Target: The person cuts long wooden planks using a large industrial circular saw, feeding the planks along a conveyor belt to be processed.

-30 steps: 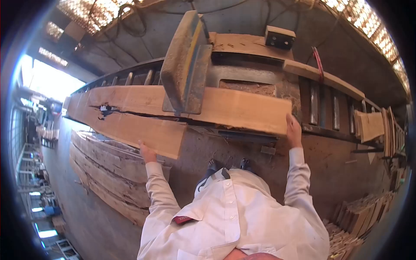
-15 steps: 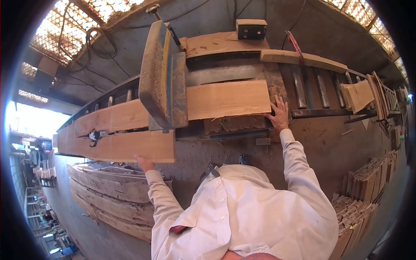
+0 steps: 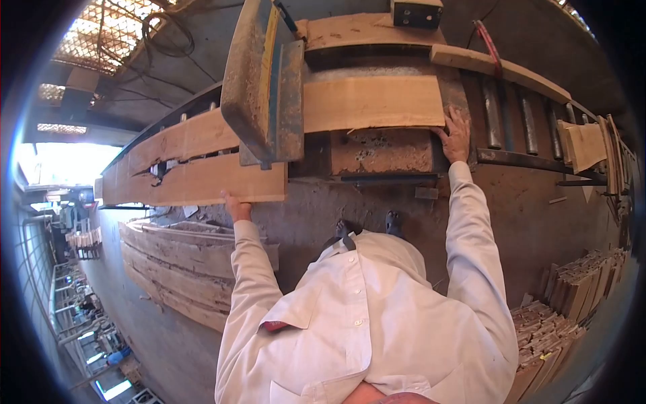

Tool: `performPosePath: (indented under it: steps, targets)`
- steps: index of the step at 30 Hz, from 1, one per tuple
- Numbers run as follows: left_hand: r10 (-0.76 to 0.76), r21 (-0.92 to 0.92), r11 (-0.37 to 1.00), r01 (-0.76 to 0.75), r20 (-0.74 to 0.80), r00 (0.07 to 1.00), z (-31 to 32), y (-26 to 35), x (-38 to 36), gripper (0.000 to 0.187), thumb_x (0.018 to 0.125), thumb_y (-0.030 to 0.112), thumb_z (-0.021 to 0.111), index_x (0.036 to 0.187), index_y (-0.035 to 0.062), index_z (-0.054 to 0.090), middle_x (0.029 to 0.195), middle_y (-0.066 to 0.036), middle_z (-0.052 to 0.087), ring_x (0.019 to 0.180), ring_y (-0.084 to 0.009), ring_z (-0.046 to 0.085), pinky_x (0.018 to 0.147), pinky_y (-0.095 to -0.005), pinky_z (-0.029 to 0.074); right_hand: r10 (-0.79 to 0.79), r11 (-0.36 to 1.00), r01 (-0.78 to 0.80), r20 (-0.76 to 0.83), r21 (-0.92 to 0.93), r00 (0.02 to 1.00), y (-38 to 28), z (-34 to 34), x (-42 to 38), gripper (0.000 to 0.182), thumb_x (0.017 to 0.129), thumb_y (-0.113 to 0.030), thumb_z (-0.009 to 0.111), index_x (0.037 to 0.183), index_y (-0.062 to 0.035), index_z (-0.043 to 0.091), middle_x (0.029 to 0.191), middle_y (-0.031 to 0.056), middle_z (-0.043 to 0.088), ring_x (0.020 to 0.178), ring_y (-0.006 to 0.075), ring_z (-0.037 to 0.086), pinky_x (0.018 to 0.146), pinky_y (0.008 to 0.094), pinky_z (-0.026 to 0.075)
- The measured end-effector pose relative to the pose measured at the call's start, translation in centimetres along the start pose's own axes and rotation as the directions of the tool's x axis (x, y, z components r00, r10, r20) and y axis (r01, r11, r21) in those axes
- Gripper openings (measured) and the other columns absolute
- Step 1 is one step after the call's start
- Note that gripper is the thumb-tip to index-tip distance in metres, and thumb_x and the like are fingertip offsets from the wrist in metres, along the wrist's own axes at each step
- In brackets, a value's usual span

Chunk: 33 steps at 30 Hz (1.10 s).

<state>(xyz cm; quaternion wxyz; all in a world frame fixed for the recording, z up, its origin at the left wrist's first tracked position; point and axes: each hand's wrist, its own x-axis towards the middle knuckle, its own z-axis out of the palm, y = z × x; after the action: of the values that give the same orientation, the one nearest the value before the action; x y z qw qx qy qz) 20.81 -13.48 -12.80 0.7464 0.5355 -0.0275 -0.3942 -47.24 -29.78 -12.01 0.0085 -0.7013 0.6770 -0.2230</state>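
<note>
A long wooden plank [image 3: 370, 102] lies across the saw bench, its far part split by a dark crack on the left. The cut-off near strip [image 3: 202, 183] juts toward me at the left. My left hand [image 3: 235, 207] holds the near edge of that strip from below. My right hand [image 3: 456, 133] presses flat, fingers spread, against the plank's right end corner. A dusty blue and yellow saw guard [image 3: 264, 81] stands over the plank in the middle.
Metal rollers [image 3: 511, 118] run off to the right of the bench, with short boards [image 3: 584, 147] on them. Rough slabs [image 3: 182, 262] are stacked on the floor at my left. Stacks of small cut pieces [image 3: 558, 316] lie at the lower right.
The plank has slid further back along the bench. My right hand followed its end and my left hand moved up under the near strip. The view tilted down slightly.
</note>
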Motion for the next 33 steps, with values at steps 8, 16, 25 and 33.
performPosePath:
  steps: [8,16,25,33]
  targets:
    - [-0.149,0.155,0.979,0.134,0.086,0.985,-2.5,1.4,-0.6,0.051,0.101,0.043,0.058,0.137,0.0077,0.05,0.131,-0.011,0.061,0.116,-0.0315,0.061,0.101,-0.0536,0.05,0.06,0.997,-0.061,-0.009,-0.052,0.998,-0.1,0.6,-0.4,0.062,0.09,-0.062,0.057,0.141,-0.0271,0.058,0.159,-0.0011,0.039,0.149,0.0193,0.028,0.125,0.0427,0.015]
    - [-0.235,0.186,0.961,0.207,0.142,0.962,-2.5,2.0,0.6,0.045,0.102,0.037,0.058,0.138,0.0126,0.05,0.135,-0.01,0.059,0.122,-0.0311,0.059,0.102,-0.0598,0.048,0.021,1.0,-0.021,-0.018,0.0,1.0,1.1,0.8,1.1,0.058,0.088,-0.061,0.061,0.14,-0.0352,0.059,0.158,-0.0013,0.04,0.149,0.0197,0.028,0.125,0.0416,0.016]
    - [-0.258,0.343,0.92,0.188,0.169,0.951,2.1,2.1,-0.8,0.048,0.103,0.039,0.053,0.14,0.0093,0.045,0.14,-0.015,0.056,0.127,-0.0357,0.056,0.104,-0.0603,0.049,0.073,0.989,-0.074,-0.01,-0.128,0.997,1.4,1.5,4.0,0.065,0.088,-0.069,0.053,0.142,-0.0341,0.055,0.158,-0.0098,0.038,0.149,0.0125,0.027,0.127,0.0382,0.013]
    - [-0.23,0.388,0.909,0.153,0.161,0.96,2.8,1.8,-0.3,0.05,0.105,0.039,0.05,0.141,0.0054,0.043,0.141,-0.019,0.054,0.13,-0.038,0.054,0.106,-0.0608,0.047,0.14,0.989,-0.147,0.169,0.029,0.976,-0.2,-2.6,5.5,0.06,0.092,-0.052,0.06,0.145,-0.023,0.054,0.158,-0.0004,0.04,0.15,0.0191,0.026,0.127,0.0402,0.013]
